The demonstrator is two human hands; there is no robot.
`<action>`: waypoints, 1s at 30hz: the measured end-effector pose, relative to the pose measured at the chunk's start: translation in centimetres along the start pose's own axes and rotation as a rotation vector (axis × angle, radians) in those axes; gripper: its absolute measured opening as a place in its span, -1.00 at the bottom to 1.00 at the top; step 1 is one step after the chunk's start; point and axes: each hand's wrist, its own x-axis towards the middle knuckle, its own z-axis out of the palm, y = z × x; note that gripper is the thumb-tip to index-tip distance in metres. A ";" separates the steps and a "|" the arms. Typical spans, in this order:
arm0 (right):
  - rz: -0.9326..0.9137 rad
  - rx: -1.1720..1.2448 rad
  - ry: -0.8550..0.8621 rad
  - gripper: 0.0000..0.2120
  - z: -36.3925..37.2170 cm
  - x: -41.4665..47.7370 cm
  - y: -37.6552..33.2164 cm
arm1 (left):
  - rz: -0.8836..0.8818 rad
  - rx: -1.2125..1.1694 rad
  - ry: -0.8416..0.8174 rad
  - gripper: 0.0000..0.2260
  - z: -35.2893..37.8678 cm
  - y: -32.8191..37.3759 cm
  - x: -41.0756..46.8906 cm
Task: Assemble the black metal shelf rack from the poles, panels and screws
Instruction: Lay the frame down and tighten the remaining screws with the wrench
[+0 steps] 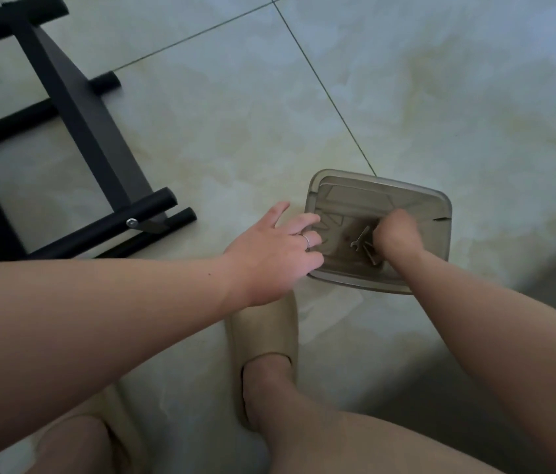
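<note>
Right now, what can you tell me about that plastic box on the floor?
The box is smoky, see-through plastic, rectangular with rounded corners and open on top. It stands upright on the tiled floor, just ahead of a beige slipper. The left hand rests its fingers on the left rim. The right hand reaches inside, where a small wrench and some metal bits lie.

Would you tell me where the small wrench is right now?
Head view, right of centre: the wrench lies inside the translucent tub, just left of the right hand.
</note>
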 end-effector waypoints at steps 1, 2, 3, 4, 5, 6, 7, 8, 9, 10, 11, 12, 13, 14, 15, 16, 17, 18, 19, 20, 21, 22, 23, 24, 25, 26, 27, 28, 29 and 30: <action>-0.011 -0.009 0.024 -0.77 0.1 0.2 0.1 | -0.005 -0.008 0.004 -0.75 0.1 0.0 0.0; -0.017 0.064 0.027 -0.78 0.2 0.3 0.3 | -0.008 -0.015 0.007 -0.75 0.2 0.0 0.0; -0.015 0.112 0.037 -0.77 0.3 0.3 0.3 | -0.011 -0.023 0.009 -0.75 0.3 0.1 0.0; -0.008 0.137 0.057 -0.77 0.6 0.6 0.4 | -0.013 -0.027 0.010 -0.75 0.3 0.1 0.0; -0.033 0.100 0.075 -0.79 0.8 0.8 0.4 | -0.015 -0.028 0.010 -0.75 0.3 0.1 0.0; -0.031 0.112 0.081 -0.83 0.8 0.8 0.3 | -0.018 -0.025 0.011 -0.74 0.3 0.1 0.0; -0.031 0.102 0.076 -0.85 0.9 0.9 0.3 | -0.020 -0.022 0.013 -0.74 0.3 0.1 0.0; -0.041 0.107 0.085 -0.86 0.9 1.0 0.3 | -0.023 -0.022 0.016 -0.74 0.3 0.1 0.0; -0.072 0.076 0.099 -0.87 1.0 1.1 0.3 | -0.025 -0.023 0.019 -0.74 0.4 0.1 0.0; -0.095 0.052 0.104 -0.86 1.0 0.9 0.3 | -0.025 -0.024 0.024 -0.74 0.4 0.1 0.0; -0.133 -0.011 0.116 -0.83 1.1 1.0 0.3 | -0.022 -0.021 0.029 -0.75 0.5 0.1 0.0; -0.153 -0.041 0.136 -0.79 1.2 1.1 0.3 | -0.019 -0.017 0.036 -0.75 0.6 0.1 -0.1; -0.172 -0.063 0.151 -0.76 1.3 1.2 0.3 | -0.018 -0.014 0.042 -0.74 0.7 0.1 -0.1; -0.181 -0.064 0.151 -0.75 1.3 1.2 0.1 | -0.019 -0.019 0.044 -0.74 0.7 0.1 0.0; -0.186 -0.070 0.166 -0.75 1.4 1.4 0.0 | -0.024 -0.028 0.043 -0.73 0.8 0.0 0.0; -0.182 -0.066 0.182 -0.76 1.4 1.5 -0.2 | -0.029 -0.035 0.035 -0.71 0.9 -0.1 0.0; -0.183 -0.075 0.189 -0.78 1.3 1.7 -0.5 | -0.033 -0.037 0.024 -0.70 1.0 -0.1 -0.1; -0.187 -0.092 0.184 -0.80 1.2 1.7 -0.8 | -0.034 -0.037 0.015 -0.69 1.1 -0.2 -0.1; -0.198 -0.115 0.183 -0.82 1.2 1.9 -1.1 | -0.034 -0.038 0.012 -0.68 1.1 -0.3 -0.1; -0.207 -0.134 0.179 -0.85 1.2 1.9 -1.3 | -0.034 -0.039 0.012 -0.67 1.2 -0.4 -0.2; -0.212 -0.157 0.172 -0.86 1.2 1.9 -1.4 | -0.032 -0.035 0.016 -0.67 1.2 -0.5 -0.2; -0.215 -0.176 0.160 -0.86 1.2 1.8 -1.4 | -0.030 -0.027 0.021 -0.67 1.2 -0.5 -0.2; -0.218 -0.193 0.149 -0.85 1.2 1.7 -1.4 | -0.027 -0.017 0.025 -0.68 1.1 -0.6 -0.2; -0.220 -0.205 0.136 -0.85 1.1 1.6 -1.5 | -0.025 -0.007 0.025 -0.68 1.1 -0.6 -0.2; -0.225 -0.211 0.124 -0.84 1.1 1.5 -1.5 | -0.025 0.001 0.023 -0.68 1.0 -0.7 -0.1; -0.231 -0.213 0.115 -0.84 1.0 1.3 -1.5 | -0.026 0.007 0.021 -0.68 0.9 -0.7 -0.1; -0.240 -0.216 0.107 -0.84 0.8 1.2 -1.5 | -0.026 0.010 0.021 -0.69 0.8 -0.7 -0.1; -0.248 -0.218 0.093 -0.86 0.7 0.9 -1.5 | -0.025 0.010 0.023 -0.69 0.8 -0.8 0.0; -0.252 -0.219 0.080 -0.90 0.5 0.7 -1.6 | -0.021 0.009 0.030 -0.69 0.8 -0.8 0.1; -0.249 -0.212 0.068 -0.96 0.4 0.4 -1.6 | -0.018 0.004 0.036 -0.69 0.7 -0.9 0.2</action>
